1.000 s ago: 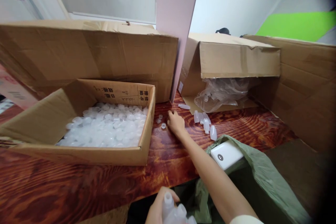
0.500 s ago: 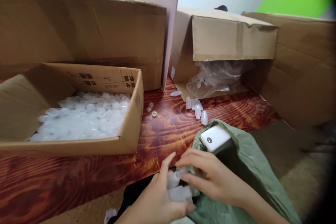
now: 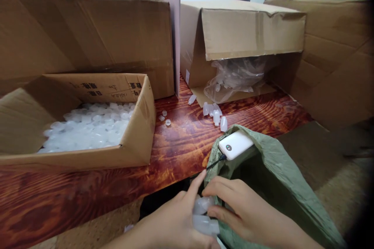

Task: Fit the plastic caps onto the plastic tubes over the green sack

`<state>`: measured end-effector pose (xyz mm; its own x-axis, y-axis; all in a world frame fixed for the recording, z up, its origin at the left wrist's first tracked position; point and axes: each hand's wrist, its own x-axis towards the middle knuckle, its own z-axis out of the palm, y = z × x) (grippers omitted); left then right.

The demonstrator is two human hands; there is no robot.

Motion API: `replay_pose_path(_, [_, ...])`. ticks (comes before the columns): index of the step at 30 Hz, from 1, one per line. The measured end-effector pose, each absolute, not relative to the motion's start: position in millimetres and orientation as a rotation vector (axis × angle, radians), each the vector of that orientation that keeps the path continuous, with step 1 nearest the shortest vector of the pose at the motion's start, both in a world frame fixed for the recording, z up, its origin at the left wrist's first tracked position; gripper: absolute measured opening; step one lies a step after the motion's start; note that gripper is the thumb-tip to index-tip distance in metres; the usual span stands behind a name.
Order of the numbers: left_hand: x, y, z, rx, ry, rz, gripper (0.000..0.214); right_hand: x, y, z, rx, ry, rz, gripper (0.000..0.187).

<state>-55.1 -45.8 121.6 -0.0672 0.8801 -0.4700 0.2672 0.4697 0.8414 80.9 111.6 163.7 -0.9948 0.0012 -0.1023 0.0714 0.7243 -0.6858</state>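
Note:
Small translucent plastic bottles (image 3: 205, 224) lie in my left hand (image 3: 175, 218), whose fingers wrap round them with the index finger stretched forward. My right hand (image 3: 239, 206) comes in from the right, its thumb and bent fingers closing on the end of the upper bottle (image 3: 203, 204). Whether a cap sits between those fingertips is hidden. Both hands are over the open mouth of a green fabric bag (image 3: 280, 171). A white power bank (image 3: 236, 144) with a black cable (image 3: 217, 161) rests at the bag's far rim.
On the wooden table (image 3: 178, 148) stands a cardboard box (image 3: 152, 124) of translucent caps. Some loose caps (image 3: 167, 122) and several bottles (image 3: 216, 116) lie beyond. Behind are a large carton (image 3: 87, 35) and an open carton (image 3: 254, 33) with a see-through bag (image 3: 233, 81).
The view has shifted slightly. Both hands have moved a little right and down with the bottles between them, and the black cable at the power bank shows more.

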Motion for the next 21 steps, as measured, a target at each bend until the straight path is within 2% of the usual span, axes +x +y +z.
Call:
replay_pose_path(3, [-55.2,-47.1,119.3,1.080,1.554,0.610,0.129,86.4,107.9,163.4,0.018,2.849,-1.166,0.012])
replay_pose_path(5, [-53.7,-46.9,118.9,1.110,1.582,0.543,0.128,89.1,104.5,161.0,0.067,2.938,-1.037,0.010])
replay_pose_path(9, [-50.8,-44.2,122.3,1.186,1.610,0.453,0.123,94.3,102.7,156.2,0.131,3.102,-0.827,0.046])
replay_pose_path(12, [-51.9,-42.7,126.6,1.260,1.590,0.429,0.121,100.7,106.6,156.5,-0.159,3.125,-0.704,0.061])
replay_pose_path(15, [-53.6,-42.5,130.3,1.340,1.591,0.327,0.127,106.8,109.3,158.1,-0.198,3.097,-0.498,0.062])
replay_pose_path(21, [-53.1,-45.5,133.1,1.475,1.580,0.331,0.130,111.4,108.2,162.3,-0.250,2.999,-0.501,0.050])
